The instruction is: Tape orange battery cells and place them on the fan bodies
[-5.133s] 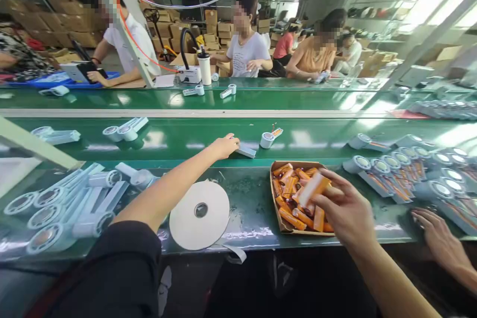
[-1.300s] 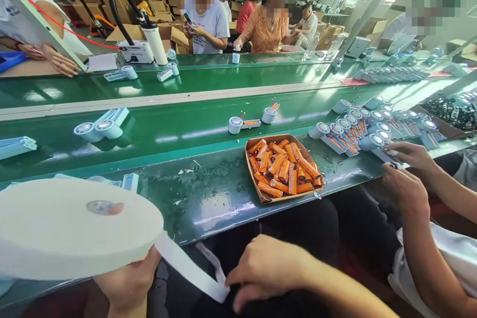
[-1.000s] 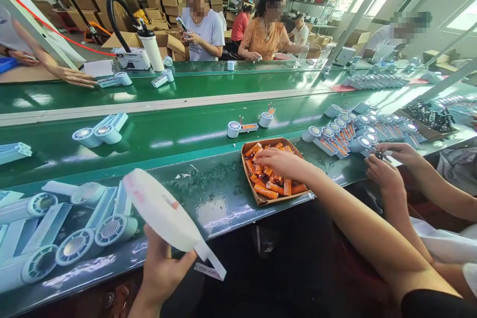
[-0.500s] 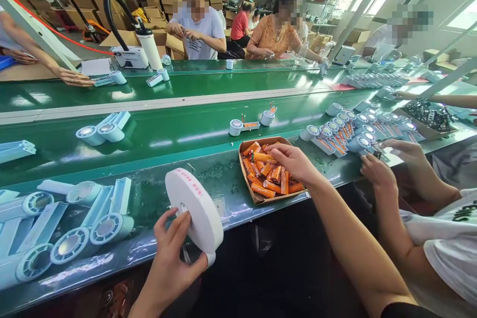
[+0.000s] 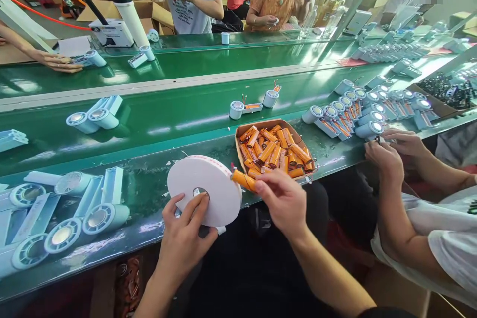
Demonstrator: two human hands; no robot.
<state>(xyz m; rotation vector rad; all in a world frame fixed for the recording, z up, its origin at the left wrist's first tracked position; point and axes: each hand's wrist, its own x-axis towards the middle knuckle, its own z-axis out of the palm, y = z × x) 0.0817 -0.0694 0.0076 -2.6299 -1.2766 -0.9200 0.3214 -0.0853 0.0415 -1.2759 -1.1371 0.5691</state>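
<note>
My left hand [image 5: 190, 231] grips a wide white roll of tape [image 5: 216, 194], with fingers at its centre hole and the thumb by the loose end at the lower edge. Between the thumb and fingers of my right hand [image 5: 283, 198] is an orange cylindrical battery [image 5: 244, 179] with thin wires at its far end. The battery is close to the right edge of the roll. Just beyond my right hand stands a cardboard box [image 5: 238, 151] full of similar orange batteries [image 5: 274, 154].
Light-blue plastic housings with round ends [image 5: 63, 233] lie at the left. More housings with orange batteries [image 5: 339, 114] are lined up at the right. A green conveyor belt [image 5: 175, 109] runs across. Beside me a co-worker's hands [image 5: 387, 154] handle a small part; others sit opposite.
My right hand has drawn back from the box with a battery, toward the tape roll. The roll has turned so its flat side faces me. The whole view has shifted slightly downward.
</note>
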